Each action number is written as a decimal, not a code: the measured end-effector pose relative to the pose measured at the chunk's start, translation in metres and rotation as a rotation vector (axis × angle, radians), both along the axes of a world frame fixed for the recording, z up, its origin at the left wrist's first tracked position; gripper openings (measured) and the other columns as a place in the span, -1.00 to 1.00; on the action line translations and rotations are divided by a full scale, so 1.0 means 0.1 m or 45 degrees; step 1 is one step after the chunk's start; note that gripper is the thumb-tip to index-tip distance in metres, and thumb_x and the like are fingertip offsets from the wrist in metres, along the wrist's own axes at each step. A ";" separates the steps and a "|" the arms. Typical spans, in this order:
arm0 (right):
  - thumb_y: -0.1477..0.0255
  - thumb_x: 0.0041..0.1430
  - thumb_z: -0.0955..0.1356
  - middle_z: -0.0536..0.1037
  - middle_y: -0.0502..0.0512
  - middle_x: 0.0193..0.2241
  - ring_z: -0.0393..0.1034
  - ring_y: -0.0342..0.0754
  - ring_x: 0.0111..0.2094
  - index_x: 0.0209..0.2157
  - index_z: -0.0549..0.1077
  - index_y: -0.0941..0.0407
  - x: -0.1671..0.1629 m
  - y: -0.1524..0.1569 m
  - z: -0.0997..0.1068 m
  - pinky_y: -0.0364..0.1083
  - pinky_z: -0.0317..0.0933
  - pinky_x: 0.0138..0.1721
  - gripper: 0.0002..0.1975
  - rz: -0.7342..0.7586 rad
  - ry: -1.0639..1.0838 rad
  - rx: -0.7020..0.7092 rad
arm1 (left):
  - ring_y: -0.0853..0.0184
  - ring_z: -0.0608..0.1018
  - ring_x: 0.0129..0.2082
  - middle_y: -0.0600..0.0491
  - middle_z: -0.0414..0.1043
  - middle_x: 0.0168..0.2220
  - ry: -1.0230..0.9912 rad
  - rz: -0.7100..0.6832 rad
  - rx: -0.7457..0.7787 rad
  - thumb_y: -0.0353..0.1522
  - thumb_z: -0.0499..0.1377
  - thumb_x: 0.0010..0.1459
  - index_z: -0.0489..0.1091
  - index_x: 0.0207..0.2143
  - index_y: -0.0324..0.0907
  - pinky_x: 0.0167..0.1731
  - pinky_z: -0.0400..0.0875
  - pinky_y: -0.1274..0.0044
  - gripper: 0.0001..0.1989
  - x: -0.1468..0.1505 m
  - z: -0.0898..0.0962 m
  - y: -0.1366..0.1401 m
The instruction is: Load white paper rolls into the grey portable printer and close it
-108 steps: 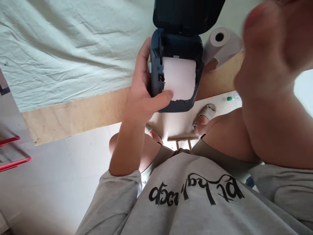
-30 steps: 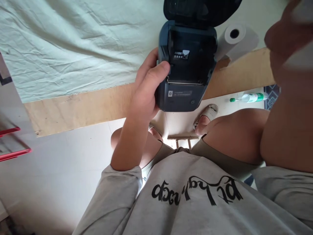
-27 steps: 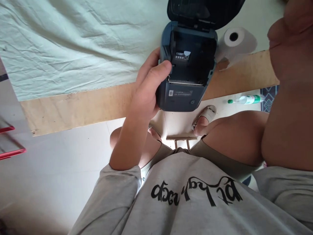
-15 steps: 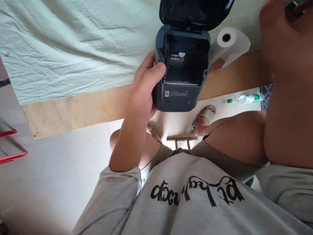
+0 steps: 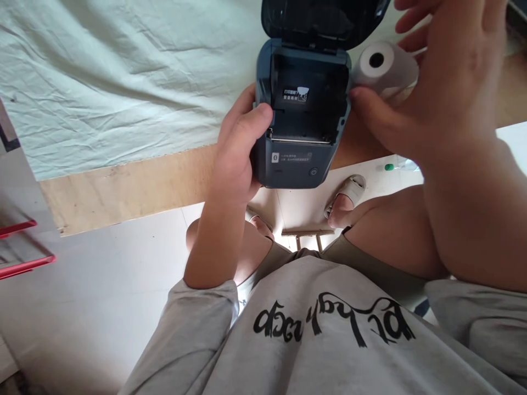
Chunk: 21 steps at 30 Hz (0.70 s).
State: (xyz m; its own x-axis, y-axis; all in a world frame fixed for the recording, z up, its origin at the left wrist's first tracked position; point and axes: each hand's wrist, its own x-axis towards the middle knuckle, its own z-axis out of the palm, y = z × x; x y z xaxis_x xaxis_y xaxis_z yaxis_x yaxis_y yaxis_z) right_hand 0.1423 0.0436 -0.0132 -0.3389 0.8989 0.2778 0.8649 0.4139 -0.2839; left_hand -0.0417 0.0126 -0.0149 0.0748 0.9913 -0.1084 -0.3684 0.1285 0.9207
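Note:
My left hand (image 5: 242, 145) grips the left side of a dark blue portable label printer (image 5: 302, 159), its thumb on the near rim. The printer's black lid (image 5: 321, 22) is swung up, and its paper bay holds no roll, only a printed sticker on the inner wall. Just right of the printer, a white paper roll (image 5: 385, 71) with a dark core stands on the table. My right hand (image 5: 436, 82) is spread around the roll, thumb on the near side and fingers on the far side. Whether it touches the roll I cannot tell.
A pale green cloth (image 5: 123, 82) covers the table, with a bare wooden edge (image 5: 135, 192) along the front. On the floor lie a plastic bottle with a green cap (image 5: 389, 167) and, at far left, red-edged items (image 5: 28, 267). A sandalled foot (image 5: 346, 200) shows below.
My right hand has come in from the upper right to the paper roll, its fingers spreading. The left hand still holds the printer, which has barely shifted.

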 end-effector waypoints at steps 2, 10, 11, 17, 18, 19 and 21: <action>0.10 -0.13 0.17 0.06 0.03 -0.10 0.05 -0.38 -0.15 -0.05 0.04 0.10 -0.04 0.03 -0.03 -0.33 0.07 -0.15 -0.40 -0.018 -0.004 0.005 | 0.34 0.38 -0.32 0.07 0.31 -0.41 -0.049 -0.010 0.012 -0.28 -0.11 -0.11 0.21 -0.44 -0.11 -0.60 0.21 0.60 -0.81 0.00 0.01 0.00; 0.43 -0.11 0.15 0.18 0.01 -0.24 0.08 -0.44 -0.25 -0.01 -0.03 0.16 -0.07 0.03 0.00 -0.34 -0.02 -0.28 -0.45 -0.016 0.279 -0.123 | 0.30 0.39 -0.31 0.06 0.29 -0.40 -0.078 -0.068 0.002 -0.29 -0.11 -0.10 0.22 -0.41 -0.12 -0.58 0.24 0.57 -0.80 -0.03 -0.01 0.01; 0.48 -0.12 0.14 0.17 0.02 -0.22 0.07 -0.43 -0.22 -0.03 0.02 0.17 -0.07 0.03 0.00 -0.34 0.00 -0.23 -0.48 -0.005 0.271 -0.103 | 0.30 0.39 -0.32 0.06 0.29 -0.40 -0.077 -0.072 0.007 -0.30 -0.11 -0.10 0.22 -0.41 -0.13 -0.59 0.24 0.57 -0.79 -0.03 -0.01 0.01; 0.44 -0.12 0.16 0.08 0.07 -0.16 -0.01 -0.31 -0.06 -0.14 0.16 0.17 -0.07 0.05 -0.05 -0.28 0.00 0.00 -0.60 0.023 0.147 -0.069 | 0.35 0.38 -0.36 0.02 0.28 -0.39 -0.059 -0.071 0.005 -0.28 -0.12 -0.09 0.22 -0.39 -0.18 -0.63 0.21 0.63 -0.76 -0.02 0.00 0.01; 0.44 -0.12 0.16 0.07 0.07 -0.16 -0.02 -0.31 -0.05 -0.14 0.15 0.17 -0.06 0.05 -0.05 -0.28 -0.01 0.00 -0.59 0.016 0.140 -0.072 | 0.37 0.38 -0.37 0.03 0.28 -0.38 -0.062 -0.071 0.003 -0.29 -0.12 -0.09 0.22 -0.39 -0.17 -0.64 0.21 0.63 -0.77 -0.03 0.00 0.01; 0.44 -0.12 0.18 0.08 0.05 -0.15 -0.01 -0.32 -0.06 -0.14 0.15 0.17 -0.06 0.05 -0.05 -0.29 -0.01 0.00 -0.59 0.009 0.157 -0.071 | 0.38 0.38 -0.40 0.04 0.28 -0.37 -0.062 -0.071 0.003 -0.29 -0.11 -0.10 0.23 -0.40 -0.16 -0.64 0.20 0.63 -0.78 -0.03 0.00 0.01; 0.42 -0.10 0.18 0.09 0.03 -0.13 0.02 -0.38 -0.13 -0.08 0.09 0.15 -0.03 0.06 -0.06 -0.31 0.01 -0.08 -0.55 0.042 0.336 -0.117 | 0.42 0.37 -0.46 0.05 0.28 -0.37 -0.049 -0.069 0.008 -0.29 -0.11 -0.10 0.23 -0.40 -0.15 -0.63 0.20 0.63 -0.78 -0.03 0.00 0.00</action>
State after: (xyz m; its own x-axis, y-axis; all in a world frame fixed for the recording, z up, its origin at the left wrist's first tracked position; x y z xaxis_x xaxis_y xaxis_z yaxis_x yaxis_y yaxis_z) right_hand 0.1390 0.0492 -0.0189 -0.2952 0.9142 0.2777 0.7427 0.4025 -0.5352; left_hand -0.0451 0.0129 -0.0151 0.1324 0.9863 -0.0981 -0.3961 0.1433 0.9070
